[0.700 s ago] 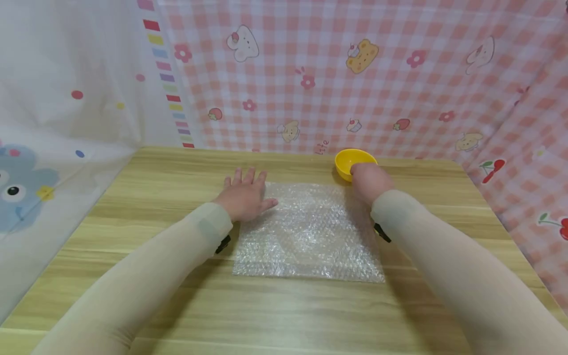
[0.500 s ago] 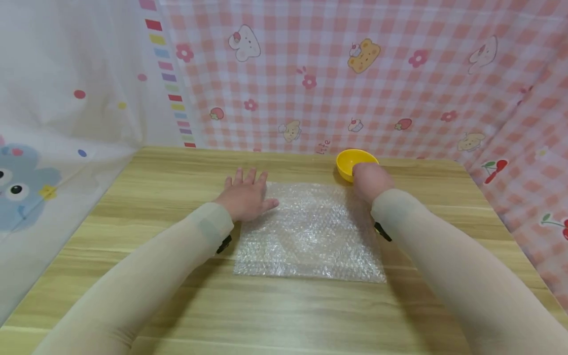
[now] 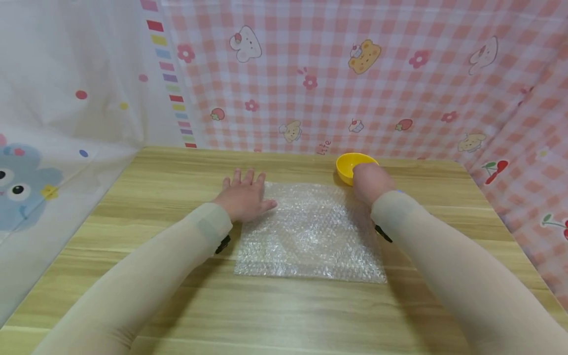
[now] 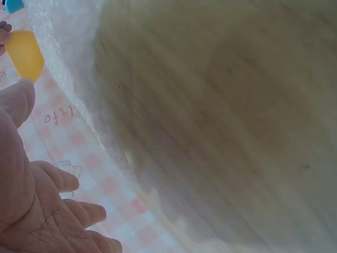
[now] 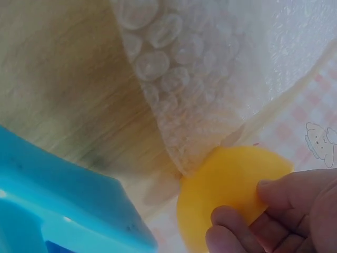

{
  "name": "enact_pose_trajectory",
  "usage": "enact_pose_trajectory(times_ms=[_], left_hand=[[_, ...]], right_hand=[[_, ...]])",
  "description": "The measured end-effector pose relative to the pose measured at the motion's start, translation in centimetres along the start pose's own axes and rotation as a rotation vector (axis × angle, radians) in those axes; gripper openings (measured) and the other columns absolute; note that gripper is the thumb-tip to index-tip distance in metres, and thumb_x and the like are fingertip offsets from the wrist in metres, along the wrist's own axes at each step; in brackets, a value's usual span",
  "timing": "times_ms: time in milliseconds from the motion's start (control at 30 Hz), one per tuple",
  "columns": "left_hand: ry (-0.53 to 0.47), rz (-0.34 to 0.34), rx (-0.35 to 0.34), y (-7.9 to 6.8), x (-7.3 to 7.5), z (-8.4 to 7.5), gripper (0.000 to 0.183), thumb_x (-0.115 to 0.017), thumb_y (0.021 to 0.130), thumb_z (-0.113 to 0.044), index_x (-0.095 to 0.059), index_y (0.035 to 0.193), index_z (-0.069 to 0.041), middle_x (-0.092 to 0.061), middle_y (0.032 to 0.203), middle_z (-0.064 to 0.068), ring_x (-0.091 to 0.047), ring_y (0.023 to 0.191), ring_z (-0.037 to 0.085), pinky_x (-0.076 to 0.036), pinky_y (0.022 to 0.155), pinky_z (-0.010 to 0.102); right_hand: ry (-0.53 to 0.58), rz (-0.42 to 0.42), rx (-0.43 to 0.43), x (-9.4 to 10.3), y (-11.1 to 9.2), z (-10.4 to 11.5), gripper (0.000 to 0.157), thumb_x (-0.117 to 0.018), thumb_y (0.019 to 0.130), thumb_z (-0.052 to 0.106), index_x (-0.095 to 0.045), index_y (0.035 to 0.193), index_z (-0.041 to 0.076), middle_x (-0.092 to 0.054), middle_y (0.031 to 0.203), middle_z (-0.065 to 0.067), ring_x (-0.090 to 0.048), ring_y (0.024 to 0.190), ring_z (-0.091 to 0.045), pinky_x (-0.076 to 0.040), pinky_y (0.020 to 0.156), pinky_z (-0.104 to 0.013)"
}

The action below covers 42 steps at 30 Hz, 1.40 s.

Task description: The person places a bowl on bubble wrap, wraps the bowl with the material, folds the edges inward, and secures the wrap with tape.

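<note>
A sheet of clear bubble wrap (image 3: 310, 236) lies flat on the wooden table. My left hand (image 3: 245, 199) is over its upper left edge, palm down, fingers straight and spread; whether it touches the sheet I cannot tell. Beyond the sheet's upper right corner is a yellow bowl (image 3: 347, 168), its hollow facing up. My right hand (image 3: 372, 183) grips the bowl's near right side. In the right wrist view, thumb and curled fingers pinch the wall of the bowl (image 5: 226, 179), close to the wrap's corner. The left wrist view shows the left palm (image 4: 31, 211) with nothing in it.
A bright blue object (image 5: 63, 195) stands close to the right hand in the right wrist view; in the head view the right sleeve hides nearly all of it. A pink checked cloth (image 3: 284, 74) hangs behind the table's back edge, with a white printed sheet (image 3: 102, 59) at left.
The bowl has shifted very slightly towards me in the right hand's grip. A sliver of blue now shows beside the right cuff. The left hand and the bubble wrap stay nearly still.
</note>
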<state>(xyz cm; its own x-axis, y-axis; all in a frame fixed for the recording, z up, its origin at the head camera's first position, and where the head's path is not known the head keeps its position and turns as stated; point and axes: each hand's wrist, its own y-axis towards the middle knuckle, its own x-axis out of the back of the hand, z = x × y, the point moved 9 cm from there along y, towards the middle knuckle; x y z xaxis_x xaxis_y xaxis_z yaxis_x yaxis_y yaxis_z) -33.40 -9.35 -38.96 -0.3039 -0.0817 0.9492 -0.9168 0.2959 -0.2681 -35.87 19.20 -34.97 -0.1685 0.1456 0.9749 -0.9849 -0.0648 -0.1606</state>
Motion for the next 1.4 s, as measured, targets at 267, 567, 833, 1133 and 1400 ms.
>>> enact_pose_trajectory(times_ms=[267, 567, 833, 1133, 1400], left_hand=[[0.023, 0.001, 0.001, 0.1, -0.1, 0.2, 0.094, -0.043, 0.104, -0.069, -0.009, 0.171, -0.013, 0.0, 0.177, 0.022, 0.006, 0.16, 0.054, -0.003, 0.127, 0.073], [0.023, 0.009, 0.009, 0.0, -0.2, 0.3, 0.094, -0.042, 0.104, -0.069, -0.008, 0.171, -0.013, 0.0, 0.177, 0.021, 0.006, 0.161, 0.052, -0.002, 0.127, 0.072], [0.031, 0.011, 0.018, 0.1, -0.2, 0.5, 0.094, -0.042, 0.105, -0.069, -0.008, 0.171, -0.013, -0.001, 0.177, 0.021, 0.006, 0.161, 0.052, -0.001, 0.128, 0.071], [0.022, 0.024, 0.022, 0.1, -0.3, 0.7, 0.094, -0.043, 0.104, -0.069, -0.01, 0.171, -0.011, -0.005, 0.177, 0.022, 0.003, 0.161, 0.052, 0.0, 0.128, 0.071], [0.045, 0.031, 0.033, 0.3, -0.4, 0.7, 0.095, -0.045, 0.103, -0.07, -0.014, 0.17, -0.009, -0.011, 0.176, 0.022, -0.004, 0.161, 0.052, -0.002, 0.128, 0.071]], right_hand=[[0.018, -0.018, -0.015, -0.1, -0.5, -0.1, 0.027, -0.059, 0.106, 0.006, -0.063, 0.132, -0.002, -0.07, 0.127, -0.022, -0.064, 0.109, -0.035, -0.044, 0.117, -0.059], [0.009, -0.053, 0.09, 0.7, -1.5, 0.9, 0.018, -0.057, 0.105, 0.002, -0.071, 0.115, -0.001, -0.074, 0.108, -0.017, -0.064, 0.091, -0.03, -0.055, 0.105, -0.055], [0.02, -0.072, 0.177, 0.9, -4.1, 2.7, 0.019, -0.057, 0.107, 0.013, -0.074, 0.099, 0.007, -0.07, 0.09, -0.008, -0.058, 0.079, -0.027, -0.055, 0.082, -0.043], [-0.023, -0.13, 0.375, 0.2, -8.1, 5.7, 0.013, -0.069, 0.102, 0.013, -0.076, 0.093, 0.009, -0.066, 0.08, -0.003, -0.055, 0.074, -0.022, -0.059, 0.081, -0.039], [-0.045, -0.071, 0.481, -1.6, -10.8, 7.4, 0.003, -0.077, 0.097, 0.013, -0.077, 0.098, 0.011, -0.072, 0.089, -0.001, -0.057, 0.077, -0.019, -0.062, 0.088, -0.039]])
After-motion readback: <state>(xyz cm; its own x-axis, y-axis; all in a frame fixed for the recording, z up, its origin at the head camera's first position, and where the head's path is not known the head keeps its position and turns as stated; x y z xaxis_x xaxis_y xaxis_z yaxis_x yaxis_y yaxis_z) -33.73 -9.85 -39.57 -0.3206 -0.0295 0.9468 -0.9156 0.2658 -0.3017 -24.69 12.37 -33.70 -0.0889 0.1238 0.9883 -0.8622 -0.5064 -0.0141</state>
